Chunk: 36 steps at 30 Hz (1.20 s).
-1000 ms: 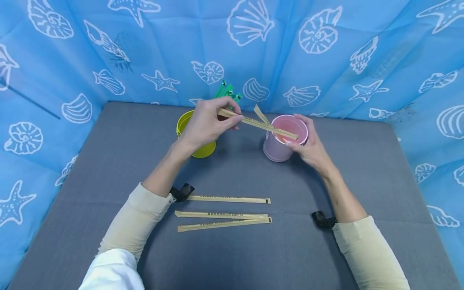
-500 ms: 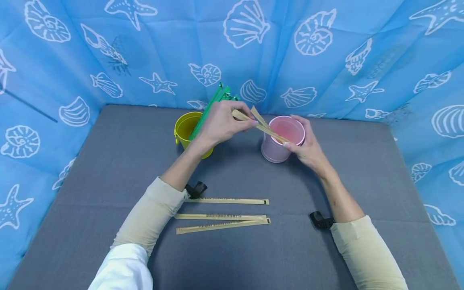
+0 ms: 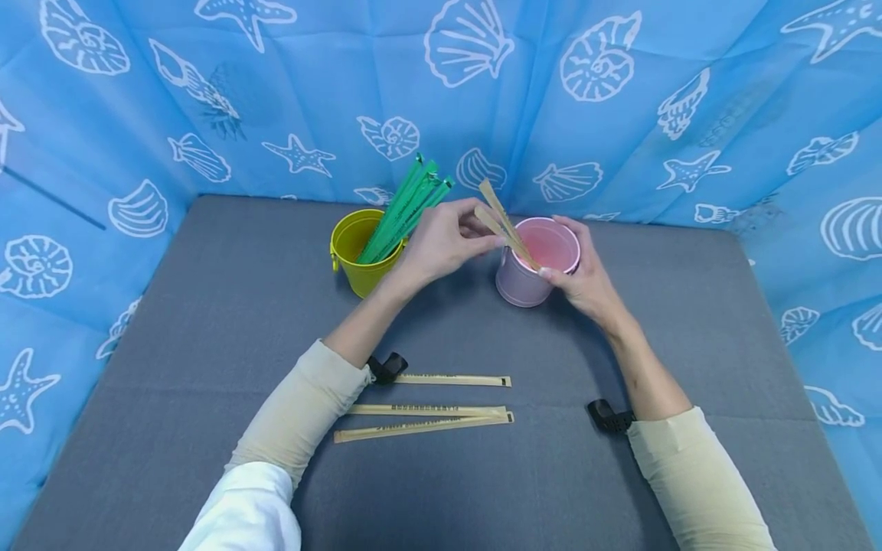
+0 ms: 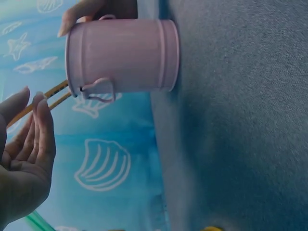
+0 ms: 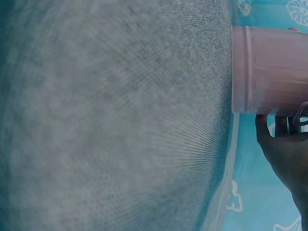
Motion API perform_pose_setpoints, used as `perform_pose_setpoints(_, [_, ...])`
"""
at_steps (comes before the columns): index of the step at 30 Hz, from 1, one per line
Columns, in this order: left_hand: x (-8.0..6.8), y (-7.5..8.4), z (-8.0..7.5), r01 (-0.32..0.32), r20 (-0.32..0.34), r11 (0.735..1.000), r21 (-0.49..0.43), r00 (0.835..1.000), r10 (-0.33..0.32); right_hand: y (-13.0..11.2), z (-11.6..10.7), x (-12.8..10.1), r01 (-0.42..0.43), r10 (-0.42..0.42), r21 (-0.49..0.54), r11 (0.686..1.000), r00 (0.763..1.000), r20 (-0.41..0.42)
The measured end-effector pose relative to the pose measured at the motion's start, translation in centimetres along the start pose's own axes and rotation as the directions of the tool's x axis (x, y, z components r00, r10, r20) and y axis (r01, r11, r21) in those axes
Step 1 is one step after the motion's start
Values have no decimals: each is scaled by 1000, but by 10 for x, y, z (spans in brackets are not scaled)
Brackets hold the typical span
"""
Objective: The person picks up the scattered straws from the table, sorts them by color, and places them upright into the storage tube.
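A pink metal cup [image 3: 524, 287] stands at the back of the grey table [image 3: 207, 321]. My right hand [image 3: 560, 249] grips its rim and side, thumb on the near wall. My left hand [image 3: 492, 239] pinches a tan paper-wrapped stick [image 3: 488, 220] whose lower end is inside the cup, beside a second tan stick [image 3: 498, 203] leaning in it. In the left wrist view both tan sticks [image 4: 48, 98] pass by my left fingers [image 4: 41, 130] and enter the cup [image 4: 120, 55]. The right wrist view has the cup [image 5: 269, 72] with my right fingers [image 5: 284, 144] at its mouth.
A yellow bucket [image 3: 354, 260] left of the cup holds several green wrapped sticks [image 3: 403, 210]. Three tan wrapped sticks [image 3: 451, 380] lie on the table between my forearms. Blue shell-print cloth [image 3: 620, 115] walls the table at the back and both sides.
My left hand moved right, toward the pink cup, and tipped the tan stick from nearly flat to steep, its end now in the cup. The right hand stayed on the cup.
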<state>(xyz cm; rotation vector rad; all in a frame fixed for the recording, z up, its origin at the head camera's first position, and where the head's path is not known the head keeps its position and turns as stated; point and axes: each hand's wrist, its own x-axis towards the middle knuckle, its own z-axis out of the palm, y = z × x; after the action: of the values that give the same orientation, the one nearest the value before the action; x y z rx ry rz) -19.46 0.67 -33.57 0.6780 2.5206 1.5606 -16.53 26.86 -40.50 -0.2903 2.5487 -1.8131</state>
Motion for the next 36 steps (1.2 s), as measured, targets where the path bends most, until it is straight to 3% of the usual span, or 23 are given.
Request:
perform_pose_setpoints(7, [-18,-1,-16,-34,15,999,24,999,34,1,0,2,-26,26,-25,999,1000,3])
perform_pose_setpoints(15, [-58,0,-38,-90,82,995,36,993,86,2,0,2,-31,31,-26,999,999,7])
perform_pose_setpoints(23, [-97,-10,-55,-39,131,990,136,991,21,1,-1,-1,-22,22,-7,1000,1000,1])
perform_pose_setpoints(31, [-125,-37,-70,-27,99,1000,-4,995,27,-1,0,-1,-31,31,-3,1000,999,7])
perform_pose_setpoints(36, [-143,-50,-78,25,147,996,83,988,-37,-1,1,0,-40,40,5,999,999,10])
